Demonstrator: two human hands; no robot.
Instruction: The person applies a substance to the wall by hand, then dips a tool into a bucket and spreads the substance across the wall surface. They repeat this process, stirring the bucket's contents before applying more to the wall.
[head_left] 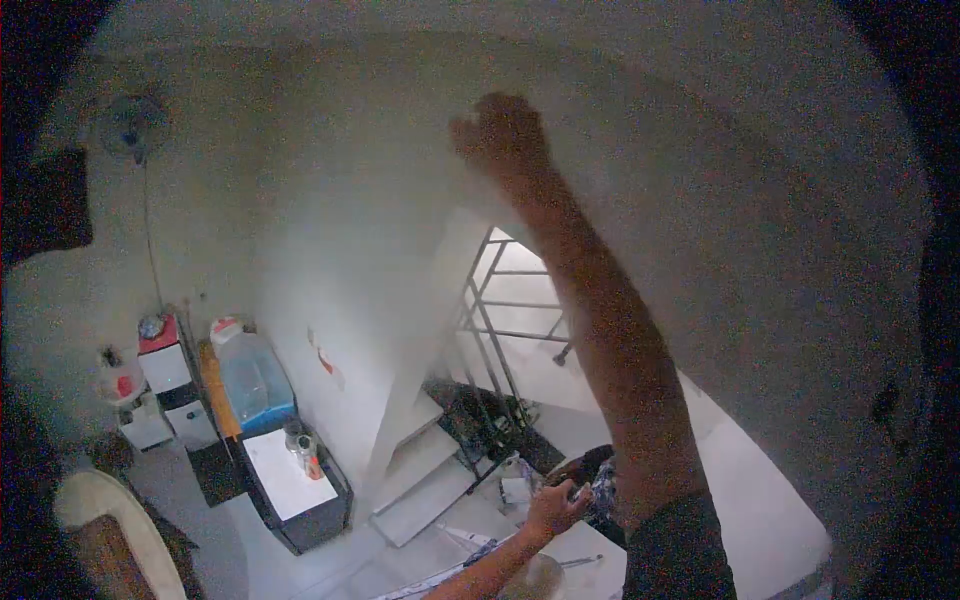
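Observation:
My right hand point(502, 138) is raised high in front of the wall, its fingers curled closed. Whatever it may pinch is too dark and small to make out. Low in the middle, my left hand point(558, 508) has its fingers closed at the edge of a dark patterned cloth point(604, 485). My raised right forearm hides part of this cloth. Just under my left wrist lie a pale rounded thing point(540, 578) and a thin stick-like tool point(582, 561) on a white surface.
White steps point(420, 470) and a metal railing point(490, 290) stand beyond my hands. To the left are a white-topped dark cabinet point(285, 475) with bottles point(308, 458), a clear blue bin point(255, 375), stacked boxes point(170, 370), a chair point(120, 520) and a wall fan point(135, 128).

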